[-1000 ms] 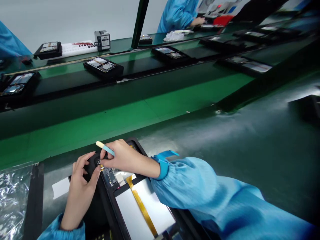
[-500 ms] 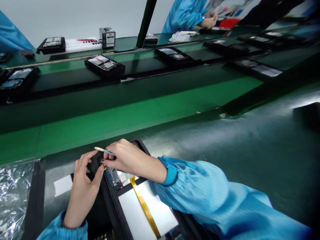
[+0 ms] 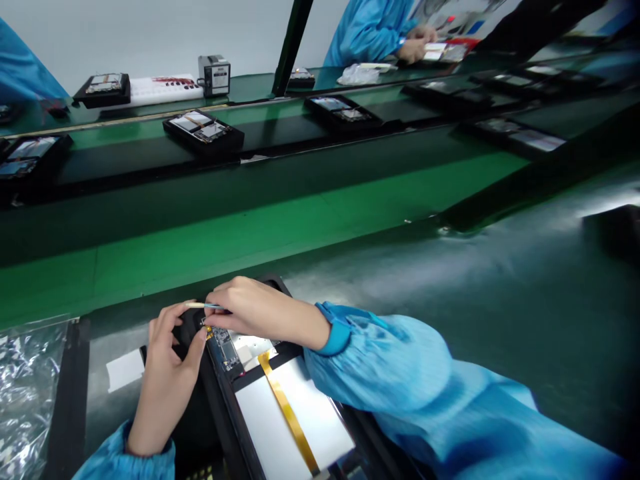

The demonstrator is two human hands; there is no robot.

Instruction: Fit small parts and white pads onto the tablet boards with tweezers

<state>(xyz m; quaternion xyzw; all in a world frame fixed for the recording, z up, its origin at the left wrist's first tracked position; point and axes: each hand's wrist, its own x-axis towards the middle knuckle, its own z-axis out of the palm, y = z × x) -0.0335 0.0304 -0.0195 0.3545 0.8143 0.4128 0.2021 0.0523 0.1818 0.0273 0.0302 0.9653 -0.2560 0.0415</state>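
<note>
My right hand (image 3: 240, 303) pinches a thin stick with a pale tip and a blue shaft (image 3: 209, 306). The stick lies nearly level, its tip close to my left forefinger. Below this hand is an opened flat electronic device (image 3: 231, 353), with a circuit board, a white battery-like panel and a gold tape strip (image 3: 287, 413). It rests in a black padded tray (image 3: 220, 400). My left hand (image 3: 167, 373) is curled round the tray's upper left corner, thumb at the board's corner by small gold parts. The exact spot beneath my right fingertips is partly hidden.
Similar opened devices in black trays (image 3: 204, 131) sit along the green line ahead. A clear plastic bag (image 3: 25, 393) lies at left, beside a white paper piece (image 3: 125, 371). A dark slanted post (image 3: 293, 47) stands beyond. Across the line, a co-worker's hands (image 3: 415, 47) handle a pale item.
The stick has tipped from slanting to nearly level, and my right hand has shifted slightly left. The trays on the line have slid a little left. The co-worker's hands now have a pale item.
</note>
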